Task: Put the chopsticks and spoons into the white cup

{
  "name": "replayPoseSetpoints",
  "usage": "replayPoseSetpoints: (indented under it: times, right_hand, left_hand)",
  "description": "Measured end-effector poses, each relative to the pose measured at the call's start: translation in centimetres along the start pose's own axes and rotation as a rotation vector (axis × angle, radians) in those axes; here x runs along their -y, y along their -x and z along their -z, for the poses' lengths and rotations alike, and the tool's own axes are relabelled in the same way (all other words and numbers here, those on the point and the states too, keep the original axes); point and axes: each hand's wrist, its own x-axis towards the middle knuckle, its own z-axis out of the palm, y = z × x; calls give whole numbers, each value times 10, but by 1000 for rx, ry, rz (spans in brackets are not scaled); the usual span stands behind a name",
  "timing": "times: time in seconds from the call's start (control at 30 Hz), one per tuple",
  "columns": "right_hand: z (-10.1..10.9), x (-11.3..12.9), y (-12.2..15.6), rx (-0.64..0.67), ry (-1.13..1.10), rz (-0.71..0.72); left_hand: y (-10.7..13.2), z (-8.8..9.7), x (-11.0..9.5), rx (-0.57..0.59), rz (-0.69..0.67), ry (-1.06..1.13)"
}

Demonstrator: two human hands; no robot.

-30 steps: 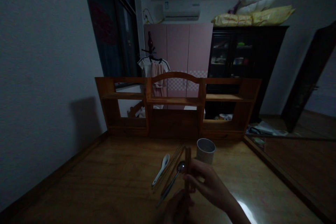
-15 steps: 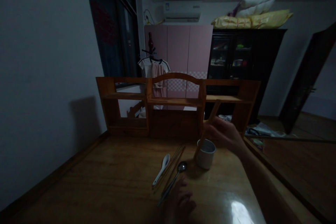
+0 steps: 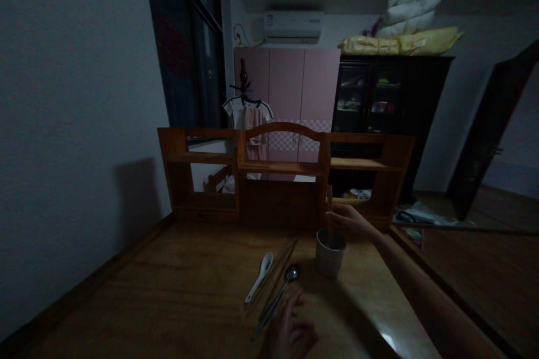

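Note:
My right hand [image 3: 346, 219] is closed on wooden chopsticks [image 3: 330, 205], held upright with their lower ends inside a pale round cup [image 3: 328, 261]. The cup stands on the wooden table to the right of the other utensils. My left hand [image 3: 292, 328] rests low in view with its fingers apart and nothing in them. Beside it lies a metal spoon [image 3: 291, 273], its handle pointing toward me. Left of that are several thin chopsticks [image 3: 275, 266] lying slantwise, and a white soup spoon [image 3: 266, 263] at their left side.
A wooden shelf rack [image 3: 280, 167] stands along the back of the table [image 3: 168, 286]. The white wall [image 3: 84, 123] borders the left side, and the table's raised edge runs along the right. Pink cabinets [image 3: 286, 84] and a black cabinet [image 3: 387, 95] are farther back.
My right hand has brought the chopsticks from a tilt in front of the cup to upright inside its mouth. My left hand stays near the metal spoon.

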Motion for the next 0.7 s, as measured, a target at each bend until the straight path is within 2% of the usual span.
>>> replayPoseSetpoints:
  times: [0.27,0.7]
  right_hand:
    - [-8,-18,4,44,-17,-47]
    - [-8,-18,6,68,7,-83]
  left_hand:
    - [7,-7,-19,1,9,-72]
    - [7,-7,-17,29,-40,-92]
